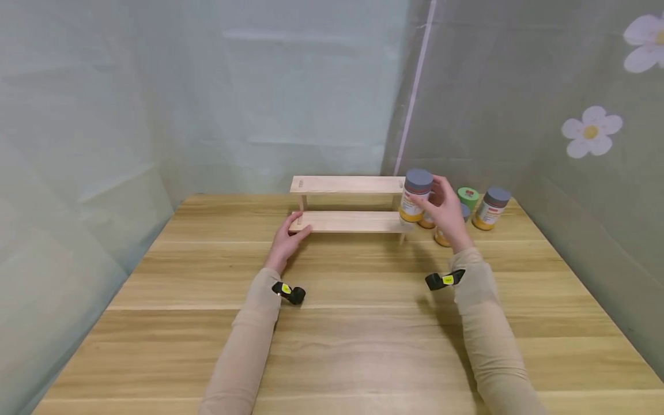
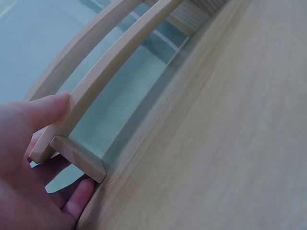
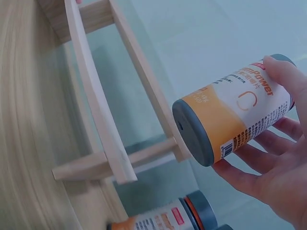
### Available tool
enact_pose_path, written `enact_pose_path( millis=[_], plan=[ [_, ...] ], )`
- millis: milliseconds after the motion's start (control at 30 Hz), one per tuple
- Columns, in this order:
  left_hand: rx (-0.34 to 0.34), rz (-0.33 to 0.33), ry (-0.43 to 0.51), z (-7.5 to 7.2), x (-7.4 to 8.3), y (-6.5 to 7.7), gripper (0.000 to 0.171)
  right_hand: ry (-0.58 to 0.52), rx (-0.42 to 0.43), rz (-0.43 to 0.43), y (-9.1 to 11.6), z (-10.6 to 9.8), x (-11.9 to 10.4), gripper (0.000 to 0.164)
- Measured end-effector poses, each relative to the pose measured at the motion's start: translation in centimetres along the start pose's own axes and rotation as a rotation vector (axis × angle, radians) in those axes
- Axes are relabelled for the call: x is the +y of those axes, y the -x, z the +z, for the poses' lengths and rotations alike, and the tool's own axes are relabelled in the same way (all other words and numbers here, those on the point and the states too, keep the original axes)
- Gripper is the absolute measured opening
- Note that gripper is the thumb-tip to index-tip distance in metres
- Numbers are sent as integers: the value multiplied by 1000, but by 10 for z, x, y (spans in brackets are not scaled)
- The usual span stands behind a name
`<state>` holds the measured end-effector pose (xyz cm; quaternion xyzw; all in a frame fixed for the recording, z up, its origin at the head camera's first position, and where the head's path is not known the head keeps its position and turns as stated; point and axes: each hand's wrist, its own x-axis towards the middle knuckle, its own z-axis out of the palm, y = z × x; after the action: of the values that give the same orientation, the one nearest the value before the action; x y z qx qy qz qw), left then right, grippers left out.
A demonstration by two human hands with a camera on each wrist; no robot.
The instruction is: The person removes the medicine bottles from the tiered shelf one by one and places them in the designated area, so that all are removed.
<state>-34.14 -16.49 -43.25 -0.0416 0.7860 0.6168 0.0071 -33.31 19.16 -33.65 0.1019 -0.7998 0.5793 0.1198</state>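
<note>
A pale wooden two-tier rack (image 1: 353, 222) stands toward the back of the table. My left hand (image 1: 284, 241) grips the left end of its lower board; in the left wrist view the thumb lies on the board (image 2: 96, 86) and other fingers reach beneath. With fingers and thumb, my right hand (image 1: 448, 214) holds a pill bottle (image 1: 413, 199) with a grey cap and a white-and-orange label. This bottle is raised near the rack's right end. The right wrist view shows the bottle (image 3: 235, 110) tilted, its dark base toward the rack (image 3: 103, 103), apart from it.
Right of the rack stand several more bottles, among them a grey-capped one (image 1: 491, 210) and one with a green lid (image 1: 468, 195). Others (image 1: 442, 238) are partly hidden behind my right hand. Pale sheeting (image 1: 311, 104) rises behind the wooden table (image 1: 353, 334).
</note>
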Motion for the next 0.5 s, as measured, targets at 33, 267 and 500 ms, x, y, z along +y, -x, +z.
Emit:
enact_pose_path(
  millis=[33,267,500],
  plan=[
    [0,0,-3,0,0,0,63,4,5,2,1,-2,0,58],
    [-6,-5,-9,2,0,0,62,49,48,34,4,-20,-1,61],
    [-13,-9,-8,1,0,-2,63,-4,131,5,4,-37,2,52]
  ],
)
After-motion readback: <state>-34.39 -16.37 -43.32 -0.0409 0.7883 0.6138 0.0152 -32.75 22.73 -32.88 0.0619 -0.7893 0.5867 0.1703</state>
